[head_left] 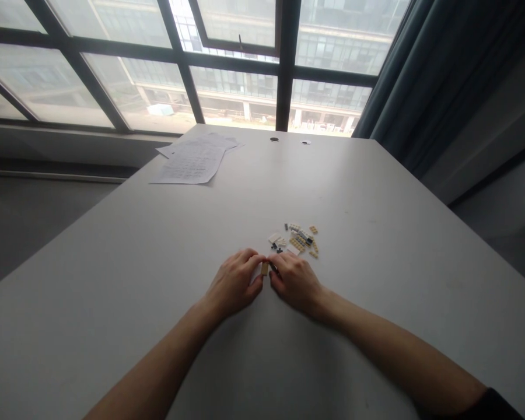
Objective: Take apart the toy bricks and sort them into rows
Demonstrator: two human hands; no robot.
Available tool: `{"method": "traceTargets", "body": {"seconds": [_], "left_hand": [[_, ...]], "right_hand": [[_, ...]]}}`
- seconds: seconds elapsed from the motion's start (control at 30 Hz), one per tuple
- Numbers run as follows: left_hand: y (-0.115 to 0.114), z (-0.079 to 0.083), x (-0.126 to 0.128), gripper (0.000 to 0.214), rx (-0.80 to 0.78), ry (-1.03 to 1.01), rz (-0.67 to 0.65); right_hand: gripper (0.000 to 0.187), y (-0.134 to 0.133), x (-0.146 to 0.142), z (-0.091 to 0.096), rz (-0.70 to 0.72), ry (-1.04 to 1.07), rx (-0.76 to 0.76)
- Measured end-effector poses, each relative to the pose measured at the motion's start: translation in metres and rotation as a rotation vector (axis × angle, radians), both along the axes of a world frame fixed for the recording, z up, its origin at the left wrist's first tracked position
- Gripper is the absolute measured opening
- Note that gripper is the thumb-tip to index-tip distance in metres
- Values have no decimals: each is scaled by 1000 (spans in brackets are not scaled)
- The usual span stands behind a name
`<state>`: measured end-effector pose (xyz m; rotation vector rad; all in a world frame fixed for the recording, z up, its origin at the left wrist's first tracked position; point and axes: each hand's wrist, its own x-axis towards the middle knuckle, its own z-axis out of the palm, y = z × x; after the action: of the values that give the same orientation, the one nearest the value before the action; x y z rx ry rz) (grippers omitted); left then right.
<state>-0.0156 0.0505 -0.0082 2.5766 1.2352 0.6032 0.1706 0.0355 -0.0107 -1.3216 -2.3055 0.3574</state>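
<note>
A small tan building brick [265, 268] is held between my two hands, low over the white table. My left hand [240, 277] grips it from the left with thumb and fingertips. From the right, my right hand [295, 280] has its thumb and fingers closed around a small dark piece [273, 267] beside the brick; its exact kind is partly hidden by the fingers. Just beyond my hands lies a loose pile of building bricks [297, 244] in tan, white, grey and black. The fingertips cover much of what is between them.
The white table [149, 262] stretches to a window wall with dark frames [284, 76]. Printed paper sheets [190, 160] lie at the far left. Two round cable holes [274, 139] sit near the far edge. A dark curtain [402, 81] hangs at the right.
</note>
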Motion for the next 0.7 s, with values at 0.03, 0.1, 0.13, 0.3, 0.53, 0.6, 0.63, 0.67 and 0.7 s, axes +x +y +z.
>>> {"method": "traceTargets", "body": {"seconds": [0.03,0.1,0.13,0.3,0.53,0.6,0.63,0.67,0.7], "left_hand": [[0,0,0,32,-1,-5,1],[0,0,0,33,0,-9,4],[0,0,0,33,2,-9,5],[0,0,0,28,2,10,10],[0,-2,0,34,21,-11,21],[0,-2,0,33,20,-10,20],[0,-3,0,32,18,-8,21],[0,-3,0,31,17,-5,21],[1,-3,0,30,16,-2,22]], "right_hand": [[20,0,0,-1,0,1,-5],[25,0,1,-1,8,27,-16],[28,0,3,0,17,45,-25],[49,4,14,2,36,121,-124],[38,4,16,-1,-114,109,-110],[32,4,13,-3,-121,92,-97],[29,3,12,-3,-124,84,-89],[28,3,11,-4,-127,80,-82],[27,3,10,-4,-128,77,-76]]}}
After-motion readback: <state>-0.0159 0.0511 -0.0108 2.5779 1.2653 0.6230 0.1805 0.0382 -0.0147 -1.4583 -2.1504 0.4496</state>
